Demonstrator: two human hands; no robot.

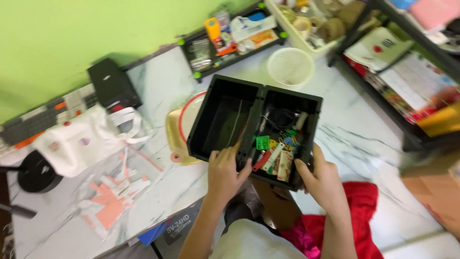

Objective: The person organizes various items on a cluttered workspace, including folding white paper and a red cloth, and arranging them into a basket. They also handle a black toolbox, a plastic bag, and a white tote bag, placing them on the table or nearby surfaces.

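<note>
Black plastic fills my grip: my left hand [224,173] and right hand [320,178] curl their fingers over the near rim of a two-compartment box [225,120], held above the white marble-patterned table [158,91]. Its right compartment holds small stationery [277,151]. Beyond stand a white mesh basket [290,65] and a green wall [72,33].

The whole picture is a bit blurry. The small things [278,148] in the right half of the black box [254,127] are a jumble, too small and fuzzy to tell apart. The left hand [225,175] covers part of the box's near edge, and the right hand [322,178] hides its near corner. Both arms are cut off at the bottom edge. The shelf [407,62] on the right runs out of the picture. The keyboard [38,122] is cut off at the left edge. The tray [230,36] by the wall holds things too blurred to name.
</note>
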